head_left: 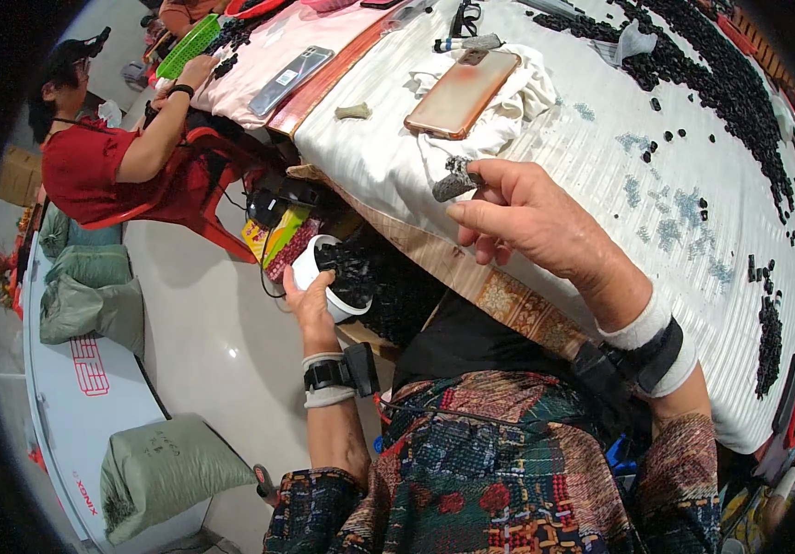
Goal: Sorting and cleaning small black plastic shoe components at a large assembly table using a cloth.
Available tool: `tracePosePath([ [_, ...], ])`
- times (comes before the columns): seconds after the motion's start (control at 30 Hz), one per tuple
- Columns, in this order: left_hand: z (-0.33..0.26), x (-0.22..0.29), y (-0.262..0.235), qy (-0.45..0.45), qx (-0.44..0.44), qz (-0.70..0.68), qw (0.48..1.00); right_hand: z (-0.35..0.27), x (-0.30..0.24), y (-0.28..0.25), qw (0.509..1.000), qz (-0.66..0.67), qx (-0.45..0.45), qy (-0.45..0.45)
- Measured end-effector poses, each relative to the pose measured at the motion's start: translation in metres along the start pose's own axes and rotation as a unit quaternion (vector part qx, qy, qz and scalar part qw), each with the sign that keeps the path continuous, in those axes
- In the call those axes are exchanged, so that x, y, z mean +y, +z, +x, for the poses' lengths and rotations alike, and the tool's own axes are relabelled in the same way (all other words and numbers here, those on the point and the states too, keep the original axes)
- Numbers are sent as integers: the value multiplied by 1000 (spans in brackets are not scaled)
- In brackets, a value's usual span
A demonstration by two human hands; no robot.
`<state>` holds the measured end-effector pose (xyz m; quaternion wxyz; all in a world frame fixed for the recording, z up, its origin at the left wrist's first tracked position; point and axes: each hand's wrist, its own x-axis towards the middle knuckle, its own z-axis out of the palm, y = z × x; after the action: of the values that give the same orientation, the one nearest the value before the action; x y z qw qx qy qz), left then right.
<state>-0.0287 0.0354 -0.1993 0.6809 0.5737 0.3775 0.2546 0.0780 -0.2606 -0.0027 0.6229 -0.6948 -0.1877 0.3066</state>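
Patterned sleeves of my own arms fill the lower edge, nearest to me, both wrists banded with black straps over white cuffs. Taking the bench [600,157] as my landmark, I see it covered in a pale ribbed cloth and running from the upper middle down to the right edge. Along its far right side lies a long drift of small black pieces [729,83]. To the bench's left, across the floor, a person in a red top [107,166] sits on a red chair, hands up at a further pink-covered stretch of bench. Lower left of the bench, on the floor, lie grey-green sacks [162,471]. Near the bench's upper middle a phone in a coppery case [462,92] rests on a crumpled white cloth [517,102].

My right hand [536,222] hovers over the bench's near edge, thumb and first fingers pinched closed on a small grey piece [454,181], the other fingers curled loosely beneath. My left hand [310,309] is below the bench's near edge, off its left side, wrapped around a white cup [310,268] heaped with small black pieces; the cup is tilted, its mouth turned toward the bench.
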Motion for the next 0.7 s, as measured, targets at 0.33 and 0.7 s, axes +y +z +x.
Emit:
tracePosePath([
  [0.33,-5,14,16,100,20,312,944,2,4,-1,1000,14,-6,8],
  [0.7,-26,54,43,221,27,531,818,-1,6,-3,1000,3,-4,4],
])
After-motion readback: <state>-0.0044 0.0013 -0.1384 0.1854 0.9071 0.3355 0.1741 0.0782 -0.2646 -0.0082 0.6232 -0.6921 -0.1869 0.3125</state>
